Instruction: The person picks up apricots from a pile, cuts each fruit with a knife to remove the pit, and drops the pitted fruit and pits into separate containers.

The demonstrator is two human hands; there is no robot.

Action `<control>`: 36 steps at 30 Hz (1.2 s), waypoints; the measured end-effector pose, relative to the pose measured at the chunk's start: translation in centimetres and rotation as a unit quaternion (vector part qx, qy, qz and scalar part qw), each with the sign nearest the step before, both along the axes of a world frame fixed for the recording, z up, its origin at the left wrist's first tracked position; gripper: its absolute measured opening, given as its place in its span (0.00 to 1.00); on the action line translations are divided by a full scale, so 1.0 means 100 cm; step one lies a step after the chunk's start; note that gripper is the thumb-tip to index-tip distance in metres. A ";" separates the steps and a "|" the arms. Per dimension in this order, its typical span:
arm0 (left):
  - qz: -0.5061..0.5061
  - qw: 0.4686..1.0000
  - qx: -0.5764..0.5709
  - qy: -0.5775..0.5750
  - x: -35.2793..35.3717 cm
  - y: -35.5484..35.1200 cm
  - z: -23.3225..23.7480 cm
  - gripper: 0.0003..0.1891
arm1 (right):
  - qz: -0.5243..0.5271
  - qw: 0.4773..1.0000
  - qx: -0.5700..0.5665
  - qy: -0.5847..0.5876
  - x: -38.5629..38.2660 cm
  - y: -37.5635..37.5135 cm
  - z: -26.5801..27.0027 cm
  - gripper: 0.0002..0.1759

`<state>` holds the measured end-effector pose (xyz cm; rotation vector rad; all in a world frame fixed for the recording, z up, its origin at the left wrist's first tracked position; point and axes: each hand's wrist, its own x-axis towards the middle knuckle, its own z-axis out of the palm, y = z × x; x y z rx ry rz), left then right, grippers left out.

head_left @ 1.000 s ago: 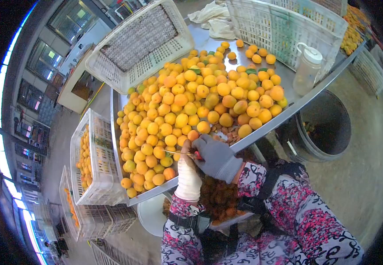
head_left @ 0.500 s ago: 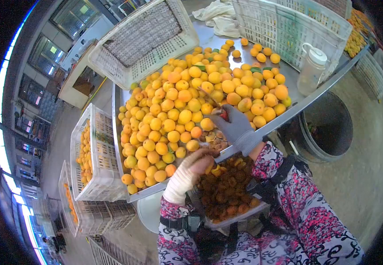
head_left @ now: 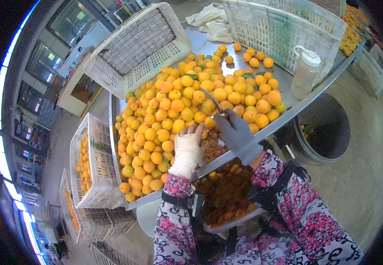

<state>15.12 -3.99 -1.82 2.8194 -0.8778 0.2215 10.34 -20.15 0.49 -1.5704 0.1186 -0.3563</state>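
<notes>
1. The left hand [head_left: 187, 148], in a white glove, has moved from the lap tray [head_left: 226, 196] of cut apricot halves back to the near edge of the apricot pile [head_left: 178, 104] on the steel table [head_left: 205, 42].
2. Its fingertips reach 1 apricot [head_left: 208, 123]. Whether they have closed on it cannot be told.
3. The right hand [head_left: 237, 134], in a grey glove, is clenched round the knife [head_left: 212, 100], blade raised over the pile.
4. Judgement: 1 fruit is finished and the next is being selected.
</notes>
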 end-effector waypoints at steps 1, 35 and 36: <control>0.010 0.998 0.062 0.000 0.006 -0.004 -0.006 0.31 | 0.011 1.000 -0.002 0.020 -0.002 -0.001 0.003 0.18; 0.030 0.566 -0.688 0.452 -0.070 0.042 0.027 0.29 | 0.186 0.971 -0.147 -0.026 -0.026 0.042 0.004 0.20; 0.033 0.564 -0.686 0.458 -0.069 0.044 0.023 0.28 | 0.185 0.971 -0.148 -0.026 -0.026 0.043 0.002 0.20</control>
